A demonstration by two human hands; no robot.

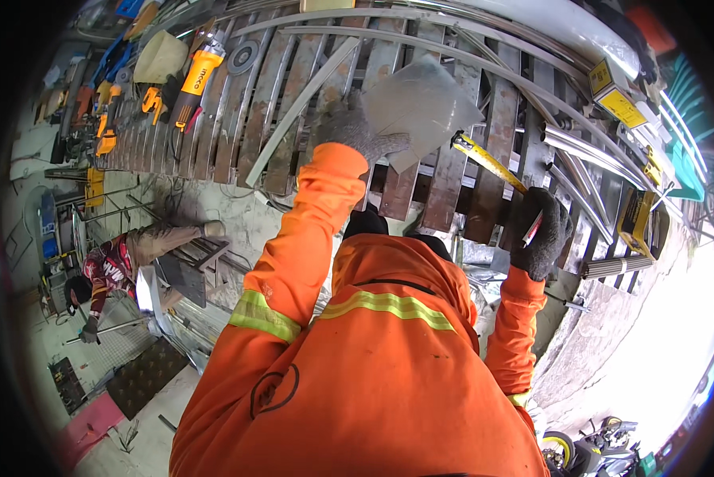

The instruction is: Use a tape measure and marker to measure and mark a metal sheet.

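A grey work glove covers my left hand (357, 133), which grips the lower left edge of a thin, dull grey metal plate (421, 103). The plate lies tilted across the slatted metal bench (401, 187). My right hand (541, 230), also gloved, is closed at the end of a yellow tape measure (492, 163). Its blade reaches up and left, with the tip close to the plate's right corner. A red and white pen-like marker (533, 229) sticks out of the same hand. The tape's case is hidden by the glove.
A yellow angle grinder (198, 79) and a grinding disc (242, 58) lie on the bench's left. Long metal strips (305, 107) cross the slats; tubes (591, 151) and a yellow box (618, 95) are at right. Another person (114, 262) works low at the left.
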